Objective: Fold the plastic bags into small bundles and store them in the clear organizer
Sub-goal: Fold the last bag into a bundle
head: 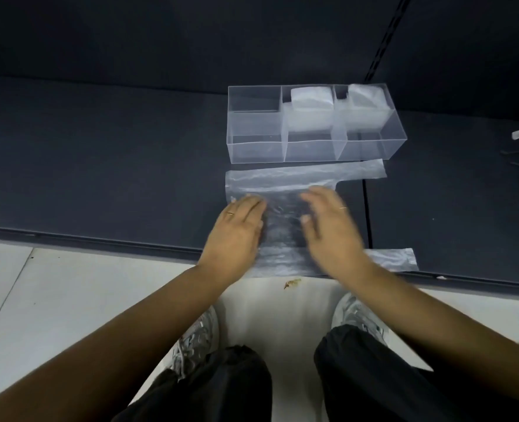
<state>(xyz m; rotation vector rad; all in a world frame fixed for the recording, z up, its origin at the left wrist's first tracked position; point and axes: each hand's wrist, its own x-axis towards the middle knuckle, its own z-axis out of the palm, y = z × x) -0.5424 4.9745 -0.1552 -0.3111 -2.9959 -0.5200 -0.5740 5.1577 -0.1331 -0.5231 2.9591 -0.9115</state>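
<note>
The dark shelf fills the far half of the view, with pale floor in front of it. The left hand lies flat, palm down, on the left part of the bag, fingers straight and together, gripping nothing. The bag is spread flat on the shelf at its near edge, just in front of the organizer, and its two handles stretch out to the right, one far and one near. The right hand is over the right part of the bag, palm down and fingers straight and slack. It is blurred, so I cannot tell if it touches the plastic. The organizer has three compartments in a row. The left one holds nothing, the middle one a white bundle, the right one another bundle. A small white object lies on the shelf far to the right. Below, grey shoes stand on the floor, with a brown stain between them and the shelf.
</note>
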